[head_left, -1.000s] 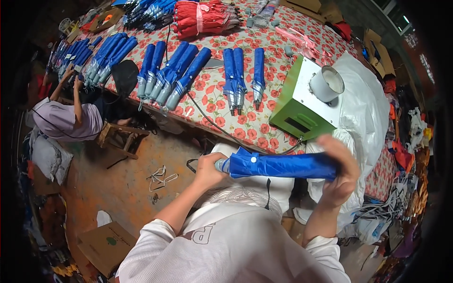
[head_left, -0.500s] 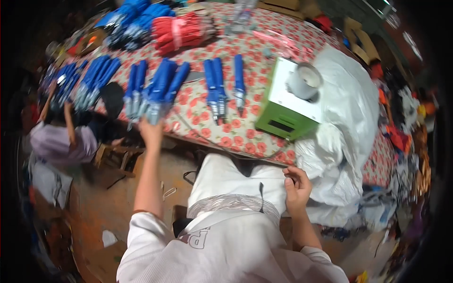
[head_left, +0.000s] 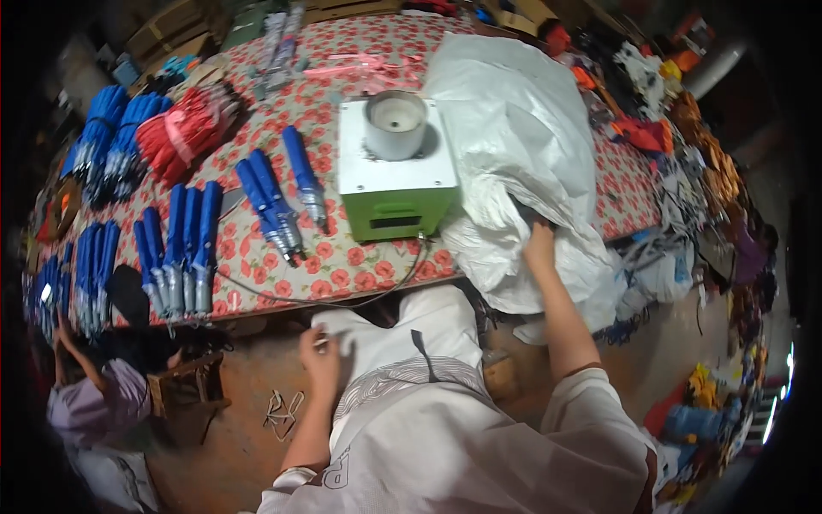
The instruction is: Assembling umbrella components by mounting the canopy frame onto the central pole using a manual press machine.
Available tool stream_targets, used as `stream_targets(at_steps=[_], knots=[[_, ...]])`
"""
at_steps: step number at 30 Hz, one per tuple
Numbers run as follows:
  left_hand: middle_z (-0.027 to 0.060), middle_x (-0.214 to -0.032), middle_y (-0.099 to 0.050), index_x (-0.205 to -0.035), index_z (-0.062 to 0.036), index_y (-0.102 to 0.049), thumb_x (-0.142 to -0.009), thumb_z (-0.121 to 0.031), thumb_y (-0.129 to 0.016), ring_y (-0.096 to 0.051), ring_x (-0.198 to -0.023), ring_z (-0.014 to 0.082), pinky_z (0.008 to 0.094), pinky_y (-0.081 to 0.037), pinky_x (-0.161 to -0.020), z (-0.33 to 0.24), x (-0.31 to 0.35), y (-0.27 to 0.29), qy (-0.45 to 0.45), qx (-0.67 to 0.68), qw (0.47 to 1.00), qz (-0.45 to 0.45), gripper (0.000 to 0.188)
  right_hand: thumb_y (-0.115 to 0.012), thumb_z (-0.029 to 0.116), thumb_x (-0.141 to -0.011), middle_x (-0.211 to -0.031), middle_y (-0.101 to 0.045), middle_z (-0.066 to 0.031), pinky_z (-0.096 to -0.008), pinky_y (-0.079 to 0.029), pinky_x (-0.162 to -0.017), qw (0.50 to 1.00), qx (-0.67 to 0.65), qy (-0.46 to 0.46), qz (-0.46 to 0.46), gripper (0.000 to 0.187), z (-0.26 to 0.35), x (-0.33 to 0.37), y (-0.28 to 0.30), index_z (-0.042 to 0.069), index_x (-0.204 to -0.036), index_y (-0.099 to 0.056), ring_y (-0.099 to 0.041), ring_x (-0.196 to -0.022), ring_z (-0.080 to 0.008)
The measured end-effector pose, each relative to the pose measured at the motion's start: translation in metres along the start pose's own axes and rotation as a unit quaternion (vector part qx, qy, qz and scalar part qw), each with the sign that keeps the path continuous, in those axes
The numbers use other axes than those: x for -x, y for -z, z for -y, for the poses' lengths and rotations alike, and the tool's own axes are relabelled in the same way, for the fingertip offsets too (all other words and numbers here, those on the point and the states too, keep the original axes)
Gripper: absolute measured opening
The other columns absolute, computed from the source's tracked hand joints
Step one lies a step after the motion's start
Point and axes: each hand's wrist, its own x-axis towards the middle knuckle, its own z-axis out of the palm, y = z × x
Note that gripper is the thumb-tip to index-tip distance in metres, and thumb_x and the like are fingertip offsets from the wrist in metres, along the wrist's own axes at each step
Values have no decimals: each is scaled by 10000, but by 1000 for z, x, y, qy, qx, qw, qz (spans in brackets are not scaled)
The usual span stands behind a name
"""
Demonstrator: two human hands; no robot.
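My right hand (head_left: 539,247) reaches into the mouth of a large white woven sack (head_left: 522,111). Its fingertips are hidden beside something dark (head_left: 528,212) in the opening. Over my left thigh, my left hand (head_left: 320,355) is held with curled fingers; whether anything small is in them I cannot make out. Left of the sack stands a green and white box-shaped machine (head_left: 390,201) with a round grey metal cup (head_left: 396,128) on top. Blue folded umbrellas (head_left: 204,236) with silvery ends lie in groups on the table, and a single blue one (head_left: 301,167) lies nearest the machine.
A flowered cloth (head_left: 342,261) covers the table. A cable (head_left: 342,304) runs from the machine along its front edge. Red bundles (head_left: 184,128) and blue bundles (head_left: 103,128) lie at the back left. Another person (head_left: 107,398) works at far left near a wooden stool (head_left: 188,385).
My left hand has left the blue umbrellas and come back over my lap. My right hand has gone from my lap into the sack. The view has turned right.
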Motion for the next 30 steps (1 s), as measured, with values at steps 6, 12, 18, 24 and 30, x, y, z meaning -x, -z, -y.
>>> stream_targets(at_steps=[6,12,18,24,30], knots=[[81,-861,-704,-1028,-2,-694,-817,-21,-664,-635,-717,160,250,-517,-701,-27,13,8,34,73,990,116,213,-476,485,-923,-1478,-445,-211,-401,-342,-1128,993,112,24,-19,694,-80,-54,-85,32,-1448,-439,-431,-1355,-386],[80,-829,-704,-997,13,-697,-816,-12,-658,-624,-716,153,251,-510,-699,-45,22,29,65,109,986,106,186,-580,400,-892,-1217,-589,-241,-398,-453,-950,986,-60,-35,-150,584,-81,9,-33,-48,-1268,-558,-568,-1048,-353],[79,-918,-685,-1091,18,-687,-822,-54,-721,-596,-778,125,238,-504,-725,-94,17,40,28,218,954,203,281,-673,195,-905,-1020,-624,-190,-352,-501,-830,896,-312,-58,-311,384,89,160,122,-46,-1173,-540,-616,-885,-289],[64,-968,-682,-1202,-6,-642,-835,-118,-751,-617,-871,141,247,-503,-792,-150,16,39,-49,360,901,237,398,-788,97,-718,-994,-603,-117,-321,-492,-755,897,-386,213,16,449,264,228,146,10,-1092,-557,-580,-832,-244],[64,-905,-681,-1098,-3,-669,-884,-168,-684,-592,-781,120,234,-480,-708,-101,12,100,166,275,944,71,271,-788,90,-712,-991,-632,-127,-307,-488,-649,774,-381,296,410,454,370,197,123,-22,-1124,-635,-586,-755,-183]])
